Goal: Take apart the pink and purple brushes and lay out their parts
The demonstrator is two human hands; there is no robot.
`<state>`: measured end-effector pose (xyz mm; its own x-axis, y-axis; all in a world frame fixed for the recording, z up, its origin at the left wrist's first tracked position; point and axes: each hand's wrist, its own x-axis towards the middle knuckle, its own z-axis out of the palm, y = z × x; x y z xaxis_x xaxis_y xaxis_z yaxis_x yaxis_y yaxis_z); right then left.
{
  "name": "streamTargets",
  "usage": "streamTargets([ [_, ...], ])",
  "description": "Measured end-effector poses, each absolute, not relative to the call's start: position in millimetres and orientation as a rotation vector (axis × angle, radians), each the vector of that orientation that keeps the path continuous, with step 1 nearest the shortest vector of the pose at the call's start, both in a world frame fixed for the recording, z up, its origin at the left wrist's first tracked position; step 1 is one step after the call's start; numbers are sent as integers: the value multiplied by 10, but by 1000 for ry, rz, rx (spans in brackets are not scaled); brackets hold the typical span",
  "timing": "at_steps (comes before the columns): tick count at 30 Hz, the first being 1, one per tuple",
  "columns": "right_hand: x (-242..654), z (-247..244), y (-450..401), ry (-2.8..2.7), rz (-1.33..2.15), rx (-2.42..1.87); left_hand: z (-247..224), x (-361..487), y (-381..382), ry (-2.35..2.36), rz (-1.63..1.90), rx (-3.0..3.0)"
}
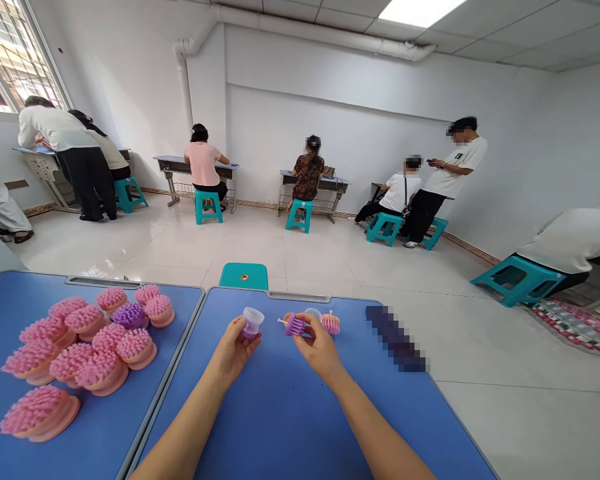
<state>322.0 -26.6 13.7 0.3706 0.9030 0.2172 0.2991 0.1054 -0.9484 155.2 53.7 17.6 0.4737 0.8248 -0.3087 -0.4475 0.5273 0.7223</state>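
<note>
My left hand [235, 353] is closed around a small translucent cup-shaped part [253, 320] with a purple base, held above the blue table. In my right hand [317, 343] is a purple bristle brush head [295, 325], gripped between thumb and fingers with its bristles showing. Just behind the right fingers lie a pink bristle brush head [331, 324] and a clear round cup [313, 312], partly covered by the hand. The two held parts are apart from each other.
Several pink scalp brushes [100, 370] and one purple scalp brush [130, 315] stand on the left table [145, 413]. A blurred dark object [395, 339] lies at the right edge. Beyond are a teal stool [244, 275] and several people at desks.
</note>
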Motion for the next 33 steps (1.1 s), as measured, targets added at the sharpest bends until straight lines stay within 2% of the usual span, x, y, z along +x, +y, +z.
streamTargets([
  [7, 3048, 4, 1, -1169, 551, -1528, 209, 1500, 582, 644, 967, 467],
  [14, 2923, -196, 247, -1291, 322, -1630, 222, 1498, 583, 656, 990, 452],
  [23, 2839, -231, 353, -1408, 283, -1659, 140, 1530, 710, 772, 1010, 466],
  [33, 2723, -147, 534, -1590, 384, -1501, 21, 1520, 784, 816, 981, 436],
])
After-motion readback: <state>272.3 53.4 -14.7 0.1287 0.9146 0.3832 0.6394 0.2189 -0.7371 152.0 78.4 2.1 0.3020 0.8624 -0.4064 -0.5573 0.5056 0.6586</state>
